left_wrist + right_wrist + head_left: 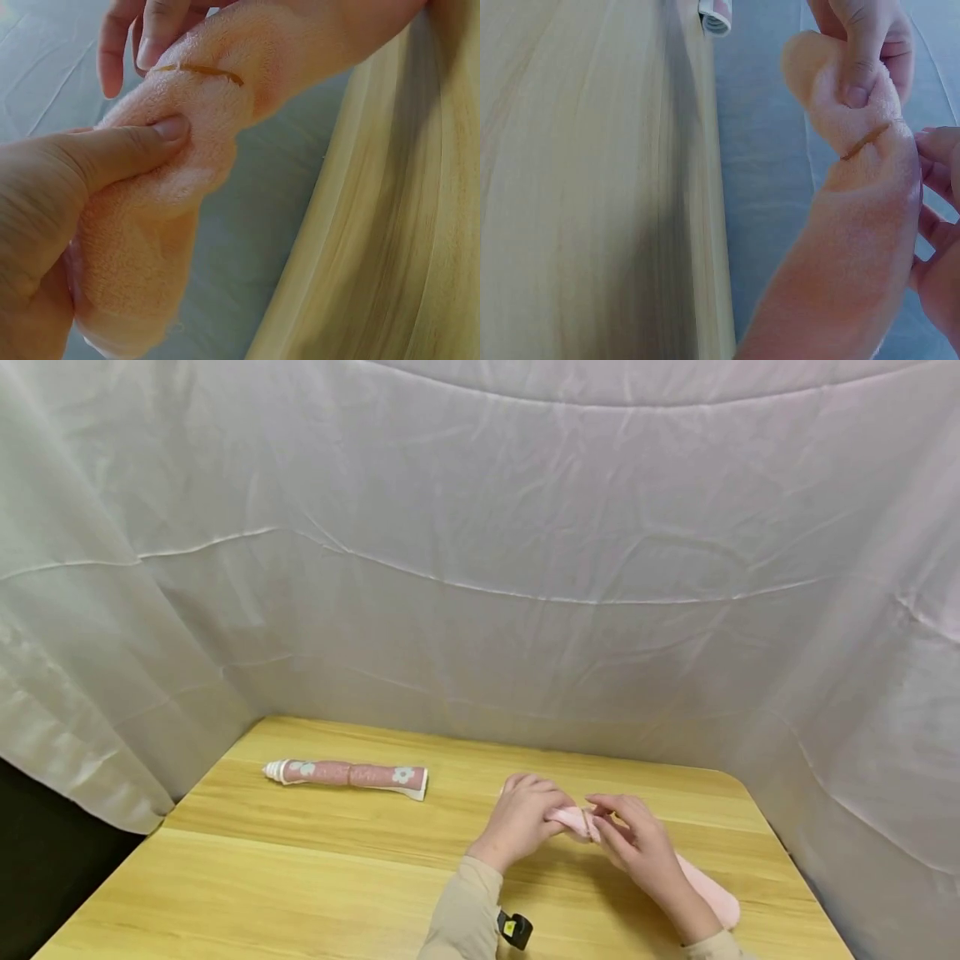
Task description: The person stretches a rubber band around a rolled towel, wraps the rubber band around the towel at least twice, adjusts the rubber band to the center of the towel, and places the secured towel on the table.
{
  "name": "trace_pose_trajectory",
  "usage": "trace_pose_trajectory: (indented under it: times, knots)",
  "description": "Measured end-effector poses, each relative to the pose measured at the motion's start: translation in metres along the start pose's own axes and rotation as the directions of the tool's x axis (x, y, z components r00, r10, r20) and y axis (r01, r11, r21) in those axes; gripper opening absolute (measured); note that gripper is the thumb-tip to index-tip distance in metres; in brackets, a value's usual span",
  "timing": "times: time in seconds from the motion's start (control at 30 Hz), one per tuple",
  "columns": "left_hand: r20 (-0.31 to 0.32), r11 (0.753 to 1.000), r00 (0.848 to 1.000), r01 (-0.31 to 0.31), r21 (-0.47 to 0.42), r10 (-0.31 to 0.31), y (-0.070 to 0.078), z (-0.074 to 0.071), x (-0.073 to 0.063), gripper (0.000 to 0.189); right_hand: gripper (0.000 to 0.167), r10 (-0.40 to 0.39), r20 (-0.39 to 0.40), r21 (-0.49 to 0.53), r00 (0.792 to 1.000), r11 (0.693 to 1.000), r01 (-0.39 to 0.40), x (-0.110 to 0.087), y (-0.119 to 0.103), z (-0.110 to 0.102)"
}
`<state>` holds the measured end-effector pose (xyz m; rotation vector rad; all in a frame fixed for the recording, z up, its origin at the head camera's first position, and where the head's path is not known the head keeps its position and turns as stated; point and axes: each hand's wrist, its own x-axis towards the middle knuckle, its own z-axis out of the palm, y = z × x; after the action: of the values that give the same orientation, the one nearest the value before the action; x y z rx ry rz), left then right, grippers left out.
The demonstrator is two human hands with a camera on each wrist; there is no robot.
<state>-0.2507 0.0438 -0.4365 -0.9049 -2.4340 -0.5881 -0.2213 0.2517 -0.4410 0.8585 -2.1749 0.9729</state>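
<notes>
A fuzzy pink towel (572,817), rolled into a long bundle, is held above the table at the right. A thin brown rubber band (201,70) circles its narrowed part. My left hand (525,817) grips one end of the roll, its thumb pressing into the pile in the left wrist view. Close to the band, my right hand (637,843) touches the towel with loosely bent fingers. From the right wrist view, those fingertips (930,141) lie against the roll's far side. The towel's long other end (708,889) shows beyond the right forearm.
A second rolled bundle (348,774), dusty pink with pale flowers and white ends, lies banded at the table's back left. The wooden table (300,877) ends at grey-white curtains (525,668). A black strap piece (516,929) sits beside the left sleeve.
</notes>
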Motion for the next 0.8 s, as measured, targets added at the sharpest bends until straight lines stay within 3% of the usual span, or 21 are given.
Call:
trace_pose_trajectory:
  times: [0.2,0.37,0.47,0.57,0.67,0.8]
  knots:
    - [-0.038,1.000,0.999,-0.027,0.010,0.027,0.000,-0.001,0.000,0.024,0.045,-0.200,-0.024,-0.072,0.979,0.978,0.198,0.001,0.005,0.001]
    - [-0.057,0.999,0.997,-0.044,0.007,0.044,0.002,-0.002,0.001,0.022,0.041,-0.224,-0.030,-0.043,0.974,0.974,0.222,0.002,0.006,-0.001]
    - [-0.069,0.997,0.995,-0.078,0.003,0.078,0.004,-0.002,0.002,0.021,0.032,-0.257,-0.040,-0.126,0.966,0.960,0.250,0.004,0.007,-0.002]
    - [-0.083,0.993,0.989,-0.118,0.008,0.119,0.007,-0.001,0.002,0.020,0.021,-0.256,-0.017,-0.251,0.966,0.937,0.244,0.005,0.006,-0.005]
    - [-0.099,0.989,0.984,-0.144,0.023,0.146,0.008,0.002,0.003,0.019,0.015,-0.201,0.014,-0.362,0.979,0.912,0.192,0.003,0.005,-0.009]
    - [-0.119,0.992,0.985,-0.126,0.021,0.128,0.008,0.002,0.003,0.018,0.015,-0.125,0.011,-0.427,0.992,0.897,0.117,0.001,0.006,-0.015]
